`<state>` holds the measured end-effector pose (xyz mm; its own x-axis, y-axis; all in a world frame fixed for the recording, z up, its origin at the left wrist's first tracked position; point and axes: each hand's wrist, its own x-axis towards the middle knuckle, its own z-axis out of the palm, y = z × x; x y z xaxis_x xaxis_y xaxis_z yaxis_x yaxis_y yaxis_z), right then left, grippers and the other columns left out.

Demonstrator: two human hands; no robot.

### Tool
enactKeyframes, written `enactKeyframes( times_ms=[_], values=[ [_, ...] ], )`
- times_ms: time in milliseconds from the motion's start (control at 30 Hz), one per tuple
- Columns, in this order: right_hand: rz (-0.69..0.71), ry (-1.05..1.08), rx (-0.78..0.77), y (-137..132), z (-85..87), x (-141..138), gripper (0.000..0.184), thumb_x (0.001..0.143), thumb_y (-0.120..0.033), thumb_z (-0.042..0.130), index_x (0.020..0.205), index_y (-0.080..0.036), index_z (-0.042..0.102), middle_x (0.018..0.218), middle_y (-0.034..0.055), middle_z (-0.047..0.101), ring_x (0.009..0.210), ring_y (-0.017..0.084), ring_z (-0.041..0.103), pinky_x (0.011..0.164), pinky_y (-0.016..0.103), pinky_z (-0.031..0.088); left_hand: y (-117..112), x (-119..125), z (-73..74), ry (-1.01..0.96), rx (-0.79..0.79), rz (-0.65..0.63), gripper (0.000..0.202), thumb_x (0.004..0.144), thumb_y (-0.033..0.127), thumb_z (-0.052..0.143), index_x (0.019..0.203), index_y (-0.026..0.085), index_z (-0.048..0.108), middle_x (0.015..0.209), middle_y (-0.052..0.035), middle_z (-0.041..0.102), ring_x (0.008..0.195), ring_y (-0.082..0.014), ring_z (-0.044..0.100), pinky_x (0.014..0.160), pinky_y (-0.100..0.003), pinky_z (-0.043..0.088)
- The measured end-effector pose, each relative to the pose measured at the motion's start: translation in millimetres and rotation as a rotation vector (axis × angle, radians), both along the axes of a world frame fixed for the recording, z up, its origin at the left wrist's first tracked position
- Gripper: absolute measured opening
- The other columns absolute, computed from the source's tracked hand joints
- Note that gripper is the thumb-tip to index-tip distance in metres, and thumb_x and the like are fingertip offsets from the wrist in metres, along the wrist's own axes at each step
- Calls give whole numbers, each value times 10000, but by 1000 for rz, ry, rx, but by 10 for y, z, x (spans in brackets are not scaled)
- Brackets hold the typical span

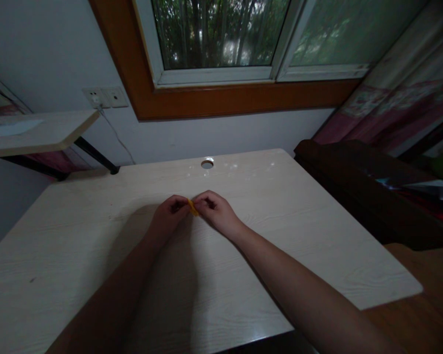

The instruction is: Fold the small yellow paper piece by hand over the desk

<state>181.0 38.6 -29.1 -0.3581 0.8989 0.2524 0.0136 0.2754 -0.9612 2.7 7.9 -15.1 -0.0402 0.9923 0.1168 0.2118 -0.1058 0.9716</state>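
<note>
My left hand (170, 212) and my right hand (217, 212) meet over the middle of a pale wooden desk (299, 246). Both are curled, fingertips pinched together on a small orange piece (193, 207) held between them. Only a short sliver of it shows, so I cannot tell what it is. Both forearms reach in from the bottom of the view and hover just above or rest on the desk top.
A round cable hole (207, 163) sits near the desk's far edge. A window (221, 39) is on the wall behind, a wall socket (105, 97) with a cord to its left. A shelf (37, 132) juts in at left. Dark furniture (372, 191) and a curtain (398, 93) stand at right.
</note>
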Motion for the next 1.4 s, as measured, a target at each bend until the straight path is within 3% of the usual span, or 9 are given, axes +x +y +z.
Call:
enactKeyframes(
  times_ms=[133,300,433,600,700,1067,1300,1400],
  values=[
    [-22,-70,96,-32,50,8,163,878,-318,593,953,-207,687,936,36,653,788,130,599,688,247,465,-4,-3,17,3,-20,4,150,761,321,671,828,189,647,758,10,647,718,-140,606,696,-256,473],
    [-32,-121,124,-53,18,-22,261,781,-292,705,1025,-209,662,911,31,667,740,127,609,633,231,473,7,-7,0,14,-11,-2,147,773,323,655,822,187,631,737,13,632,686,-135,592,666,-250,456],
    [-76,-226,208,-69,51,-13,216,798,-283,693,1004,-218,696,876,32,690,740,137,615,652,243,472,4,-1,2,41,-29,-5,128,768,304,645,808,186,618,731,14,625,691,-137,585,662,-250,442],
    [-69,-211,186,-81,99,5,171,848,-331,656,957,-224,732,823,29,713,721,142,636,664,253,477,-17,-1,35,53,-41,-11,90,787,279,602,782,190,589,668,29,587,649,-130,541,627,-243,407],
    [-83,-194,154,-70,69,-4,156,853,-315,643,937,-226,740,820,28,719,717,148,634,667,264,471,-32,7,66,71,-56,-22,95,784,281,605,770,190,585,675,28,586,649,-130,533,613,-238,396],
    [-5,125,-214,9,48,-13,185,747,-341,729,825,-176,700,771,22,685,666,121,585,650,255,451,-37,23,51,-13,-16,-32,144,789,326,652,812,188,620,736,16,615,711,-132,578,678,-240,450],
    [42,289,-288,33,-2,-51,250,665,-297,793,826,-179,643,785,7,669,691,112,604,671,247,478,-21,16,18,-28,38,-43,164,789,343,676,845,195,634,805,6,643,745,-132,601,699,-240,476],
    [22,250,-247,32,-16,-53,250,690,-311,774,860,-179,649,774,11,661,681,111,601,647,239,484,-21,15,19,10,25,-29,188,786,372,679,846,196,651,812,-5,663,754,-143,615,707,-253,487]
  ],
)
